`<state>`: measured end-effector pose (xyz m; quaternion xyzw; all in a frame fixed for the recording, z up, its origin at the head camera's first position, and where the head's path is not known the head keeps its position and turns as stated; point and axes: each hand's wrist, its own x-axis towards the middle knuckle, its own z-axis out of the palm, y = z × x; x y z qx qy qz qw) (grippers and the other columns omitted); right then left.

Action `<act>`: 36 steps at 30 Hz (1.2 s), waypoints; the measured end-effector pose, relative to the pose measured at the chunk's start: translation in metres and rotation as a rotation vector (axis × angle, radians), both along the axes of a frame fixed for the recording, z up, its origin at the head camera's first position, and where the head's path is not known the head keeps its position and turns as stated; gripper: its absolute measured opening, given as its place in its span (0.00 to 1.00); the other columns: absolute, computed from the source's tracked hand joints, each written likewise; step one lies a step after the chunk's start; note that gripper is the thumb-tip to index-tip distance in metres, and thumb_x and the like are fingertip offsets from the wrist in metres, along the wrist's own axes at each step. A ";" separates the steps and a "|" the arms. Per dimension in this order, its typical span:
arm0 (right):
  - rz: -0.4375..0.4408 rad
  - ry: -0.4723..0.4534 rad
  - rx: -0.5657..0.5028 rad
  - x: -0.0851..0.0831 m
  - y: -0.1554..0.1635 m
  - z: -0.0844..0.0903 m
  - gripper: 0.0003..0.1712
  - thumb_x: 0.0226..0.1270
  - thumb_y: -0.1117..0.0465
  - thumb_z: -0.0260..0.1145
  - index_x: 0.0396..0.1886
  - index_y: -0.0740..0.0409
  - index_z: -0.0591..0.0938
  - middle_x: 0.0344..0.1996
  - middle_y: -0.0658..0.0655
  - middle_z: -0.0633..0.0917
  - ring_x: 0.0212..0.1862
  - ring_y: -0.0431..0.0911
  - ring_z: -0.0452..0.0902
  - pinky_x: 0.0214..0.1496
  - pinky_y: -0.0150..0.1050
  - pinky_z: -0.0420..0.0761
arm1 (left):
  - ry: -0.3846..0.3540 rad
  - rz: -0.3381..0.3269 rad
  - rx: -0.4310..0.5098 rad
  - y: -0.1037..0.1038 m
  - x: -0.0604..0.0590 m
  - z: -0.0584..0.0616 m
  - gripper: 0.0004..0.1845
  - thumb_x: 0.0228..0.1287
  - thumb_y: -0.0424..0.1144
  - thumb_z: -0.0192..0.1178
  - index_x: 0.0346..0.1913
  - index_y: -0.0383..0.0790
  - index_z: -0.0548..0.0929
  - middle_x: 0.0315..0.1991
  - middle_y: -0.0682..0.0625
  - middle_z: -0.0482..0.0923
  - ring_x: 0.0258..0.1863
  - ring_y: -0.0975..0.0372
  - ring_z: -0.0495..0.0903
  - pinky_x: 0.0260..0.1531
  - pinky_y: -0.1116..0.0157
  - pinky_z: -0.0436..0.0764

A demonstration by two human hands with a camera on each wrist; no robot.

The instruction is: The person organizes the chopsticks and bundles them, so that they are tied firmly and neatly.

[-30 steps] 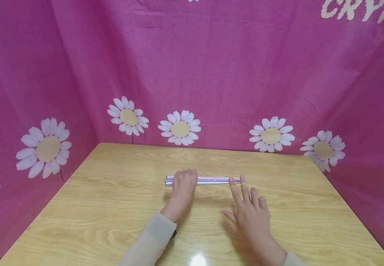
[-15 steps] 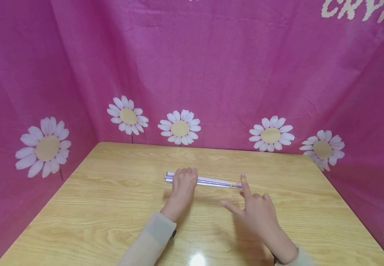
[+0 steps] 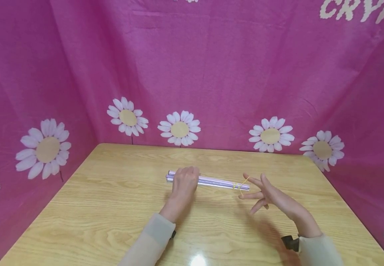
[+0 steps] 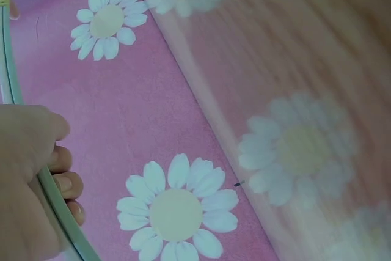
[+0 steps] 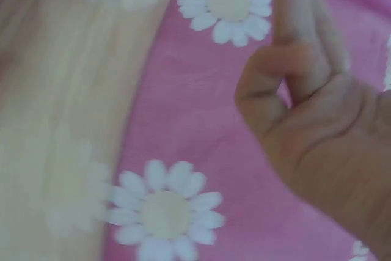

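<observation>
My left hand (image 3: 185,181) grips a bundle of slim lilac and white chopsticks (image 3: 216,182) near its thicker left end, holding it sideways over the table. In the left wrist view, curled fingers (image 4: 67,181) wrap the chopsticks (image 4: 58,212). A thin yellow rubber band (image 3: 234,186) circles the narrow right end; a loop of it stretches out to my right hand (image 3: 269,194). Two spread fingers of that hand hold the loop apart beside the tips. The right wrist view shows the right hand (image 5: 324,120) from the palm side, its fingertips cut off by the frame.
A wood-grain table (image 3: 112,207) lies beneath both hands. Pink cloth (image 3: 211,74) printed with white daisies hangs behind it and along both sides. A bright light reflection (image 3: 198,260) shows at the near edge.
The band, earlier stretched across two right fingers, now circles the chopsticks' right end. My right hand has drawn right and turned, spreading a loop of the band. The left hand keeps its grip.
</observation>
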<state>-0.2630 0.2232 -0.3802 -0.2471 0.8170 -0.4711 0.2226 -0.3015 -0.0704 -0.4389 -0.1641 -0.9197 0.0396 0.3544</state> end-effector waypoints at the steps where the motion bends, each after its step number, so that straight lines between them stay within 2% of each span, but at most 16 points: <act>1: 0.048 -0.031 -0.036 -0.004 0.003 -0.003 0.39 0.73 0.39 0.10 0.80 0.44 0.42 0.63 0.66 0.76 0.42 0.64 0.86 0.32 0.40 0.64 | 0.003 -0.007 0.010 0.000 0.000 0.000 0.12 0.50 0.29 0.69 0.31 0.44 0.75 0.22 0.55 0.76 0.22 0.65 0.72 0.24 0.72 0.63; 4: 0.141 -0.092 -0.115 -0.015 0.005 -0.012 0.43 0.69 0.37 0.07 0.79 0.47 0.42 0.64 0.64 0.76 0.43 0.66 0.85 0.34 0.40 0.64 | 0.020 -0.032 0.045 0.001 0.000 0.000 0.09 0.54 0.31 0.68 0.31 0.44 0.76 0.23 0.55 0.78 0.23 0.65 0.75 0.25 0.71 0.66; 6: 0.150 -0.113 -0.141 -0.019 0.000 -0.019 0.45 0.69 0.36 0.07 0.79 0.53 0.41 0.62 0.58 0.80 0.43 0.64 0.86 0.36 0.40 0.65 | 0.020 -0.050 0.070 0.001 0.001 0.000 0.08 0.57 0.33 0.67 0.32 0.44 0.77 0.24 0.55 0.80 0.24 0.65 0.77 0.26 0.71 0.67; 9: 0.121 -0.133 -0.180 -0.022 -0.011 -0.029 0.49 0.70 0.36 0.09 0.77 0.63 0.46 0.57 0.48 0.84 0.42 0.55 0.88 0.41 0.40 0.65 | -0.009 -0.063 0.107 0.001 0.000 0.000 0.08 0.57 0.34 0.68 0.34 0.43 0.78 0.26 0.55 0.81 0.26 0.65 0.78 0.26 0.72 0.66; 12: 0.083 -0.125 -0.247 -0.021 -0.022 -0.038 0.52 0.72 0.36 0.10 0.72 0.72 0.55 0.54 0.44 0.86 0.41 0.48 0.88 0.34 0.42 0.62 | -0.028 -0.055 0.143 0.000 0.000 0.000 0.10 0.54 0.29 0.68 0.34 0.44 0.78 0.26 0.55 0.82 0.26 0.64 0.78 0.26 0.72 0.65; 14: 0.026 -0.080 -0.290 -0.018 -0.029 -0.042 0.52 0.73 0.37 0.12 0.69 0.72 0.63 0.53 0.42 0.86 0.38 0.45 0.88 0.31 0.44 0.60 | -0.017 -0.039 0.163 -0.002 -0.002 -0.002 0.10 0.51 0.28 0.68 0.31 0.44 0.78 0.24 0.55 0.81 0.25 0.64 0.78 0.26 0.71 0.65; 17: -0.111 0.071 -0.304 -0.009 -0.039 -0.044 0.47 0.78 0.41 0.18 0.63 0.72 0.71 0.50 0.44 0.87 0.35 0.46 0.87 0.29 0.45 0.63 | 0.020 -0.012 0.182 -0.003 -0.004 -0.002 0.09 0.53 0.30 0.69 0.28 0.44 0.78 0.20 0.54 0.80 0.22 0.63 0.77 0.24 0.71 0.64; 20: -0.247 0.265 -0.283 0.002 -0.050 -0.045 0.35 0.82 0.48 0.27 0.58 0.69 0.72 0.50 0.54 0.88 0.33 0.48 0.87 0.27 0.43 0.67 | 0.039 0.012 0.180 -0.003 -0.004 -0.002 0.08 0.58 0.37 0.68 0.26 0.43 0.78 0.19 0.54 0.78 0.19 0.64 0.75 0.22 0.72 0.60; 23: -0.318 0.432 -0.231 0.013 -0.058 -0.046 0.22 0.82 0.56 0.36 0.55 0.65 0.71 0.52 0.63 0.85 0.34 0.47 0.87 0.33 0.37 0.73 | 0.030 0.041 0.163 -0.003 -0.004 -0.002 0.09 0.58 0.38 0.68 0.26 0.42 0.78 0.17 0.54 0.76 0.17 0.65 0.71 0.22 0.72 0.55; 25: -0.341 0.521 -0.178 0.019 -0.063 -0.046 0.16 0.80 0.60 0.41 0.54 0.63 0.71 0.53 0.63 0.85 0.36 0.45 0.86 0.39 0.34 0.75 | 0.020 0.063 0.143 -0.004 -0.004 -0.002 0.10 0.57 0.36 0.69 0.25 0.43 0.77 0.17 0.54 0.76 0.17 0.65 0.70 0.22 0.73 0.54; 28: -0.369 0.617 -0.044 0.027 -0.069 -0.047 0.15 0.78 0.61 0.47 0.57 0.60 0.73 0.54 0.59 0.85 0.40 0.46 0.85 0.43 0.34 0.77 | 0.010 0.077 0.110 -0.004 -0.003 -0.003 0.10 0.55 0.35 0.70 0.25 0.43 0.77 0.16 0.55 0.74 0.16 0.66 0.68 0.22 0.73 0.52; 30: -0.399 0.645 0.047 0.032 -0.073 -0.048 0.17 0.77 0.59 0.51 0.60 0.58 0.73 0.52 0.58 0.85 0.43 0.49 0.83 0.39 0.37 0.76 | 0.010 0.084 0.090 -0.003 -0.002 -0.003 0.11 0.54 0.34 0.70 0.25 0.43 0.76 0.16 0.55 0.74 0.16 0.66 0.68 0.22 0.73 0.51; 32: -0.418 0.711 0.141 0.036 -0.077 -0.049 0.20 0.75 0.57 0.54 0.62 0.58 0.74 0.50 0.57 0.86 0.44 0.50 0.82 0.41 0.40 0.75 | 0.008 0.091 0.067 -0.003 -0.001 -0.003 0.11 0.52 0.31 0.70 0.24 0.43 0.76 0.16 0.55 0.73 0.16 0.67 0.67 0.22 0.72 0.50; 34: -0.430 0.831 0.231 0.039 -0.081 -0.049 0.21 0.72 0.56 0.58 0.61 0.60 0.75 0.48 0.58 0.87 0.43 0.50 0.83 0.41 0.42 0.74 | -0.001 0.092 0.047 -0.002 -0.001 -0.002 0.12 0.50 0.29 0.69 0.25 0.44 0.76 0.16 0.55 0.73 0.16 0.67 0.65 0.23 0.72 0.50; 36: -0.445 1.021 0.301 0.039 -0.084 -0.051 0.21 0.71 0.55 0.59 0.57 0.64 0.77 0.41 0.60 0.88 0.40 0.52 0.85 0.39 0.42 0.73 | -0.021 0.093 0.027 0.000 0.000 -0.001 0.12 0.49 0.27 0.69 0.26 0.44 0.76 0.17 0.56 0.74 0.17 0.67 0.64 0.23 0.72 0.50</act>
